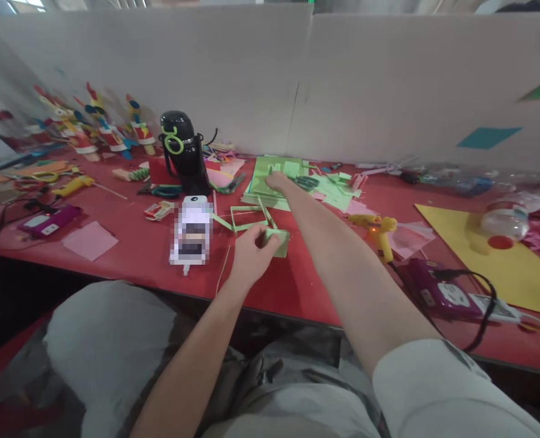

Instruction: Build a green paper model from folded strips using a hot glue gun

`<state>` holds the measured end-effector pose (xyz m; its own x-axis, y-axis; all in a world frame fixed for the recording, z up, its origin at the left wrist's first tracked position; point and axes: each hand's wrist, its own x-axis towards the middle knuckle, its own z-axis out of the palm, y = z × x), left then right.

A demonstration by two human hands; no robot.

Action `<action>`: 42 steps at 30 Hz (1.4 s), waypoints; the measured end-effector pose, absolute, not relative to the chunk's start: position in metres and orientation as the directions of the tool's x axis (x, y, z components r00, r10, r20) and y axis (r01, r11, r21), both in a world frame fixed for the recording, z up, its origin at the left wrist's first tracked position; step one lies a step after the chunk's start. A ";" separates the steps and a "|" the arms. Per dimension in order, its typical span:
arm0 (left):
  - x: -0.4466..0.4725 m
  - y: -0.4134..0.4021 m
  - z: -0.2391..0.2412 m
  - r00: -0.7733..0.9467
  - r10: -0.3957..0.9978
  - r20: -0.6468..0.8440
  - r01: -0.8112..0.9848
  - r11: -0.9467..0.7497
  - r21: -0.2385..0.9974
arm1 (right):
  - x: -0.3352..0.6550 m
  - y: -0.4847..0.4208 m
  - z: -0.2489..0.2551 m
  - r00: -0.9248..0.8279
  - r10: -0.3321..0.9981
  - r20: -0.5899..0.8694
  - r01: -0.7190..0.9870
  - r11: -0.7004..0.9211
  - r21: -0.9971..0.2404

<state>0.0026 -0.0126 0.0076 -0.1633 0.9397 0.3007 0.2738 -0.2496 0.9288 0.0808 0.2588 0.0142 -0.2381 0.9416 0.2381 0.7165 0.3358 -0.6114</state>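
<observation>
My left hand [251, 249] is closed on a small folded green paper piece [279, 241] near the front of the red table [128, 249]. Thin green paper strips [246, 218] trail from it toward the back. My right hand [279, 181] reaches far forward and rests on a stack of green paper sheets [270, 176]. Its fingers are bunched and partly hidden, so I cannot make out whether they grip a sheet. Scissors with green handles [307, 182] lie just right of that hand.
A black flask [185, 152] stands behind a phone [191, 232]. A yellow glue gun [377, 230] lies at right, near a purple power strip [438, 291] and a yellow sheet [502, 255]. Paper figures [91, 128], another glue gun [73, 185] and a pink square [89, 240] are at left.
</observation>
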 end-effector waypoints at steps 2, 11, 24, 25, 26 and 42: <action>0.003 -0.012 0.007 -0.157 0.939 0.304 0.283 -0.253 0.925 | 0.088 0.255 0.017 -0.138 0.967 0.214 0.756 0.242 -0.609; 0.005 -0.010 0.005 -0.163 0.933 0.320 0.314 -0.259 0.913 | 0.136 0.225 0.061 0.082 0.871 0.485 0.804 0.230 -0.548; 0.002 -0.004 0.002 -0.111 0.964 0.240 0.279 -0.202 0.939 | 0.207 0.056 0.004 -0.472 0.641 0.605 0.541 0.752 -0.375; 0.002 -0.004 0.000 -0.100 0.965 0.243 0.273 -0.208 0.939 | 0.213 0.046 0.003 -0.526 0.630 0.571 0.568 0.760 -0.316; 0.002 -0.004 0.000 -0.091 0.966 0.241 0.261 -0.211 0.942 | 0.219 0.036 0.002 -0.578 0.621 0.529 0.584 0.768 -0.264; 0.004 -0.007 0.000 0.057 0.929 0.366 0.268 -0.367 0.891 | 0.320 -0.002 0.011 0.368 0.843 0.392 0.869 -0.162 -0.467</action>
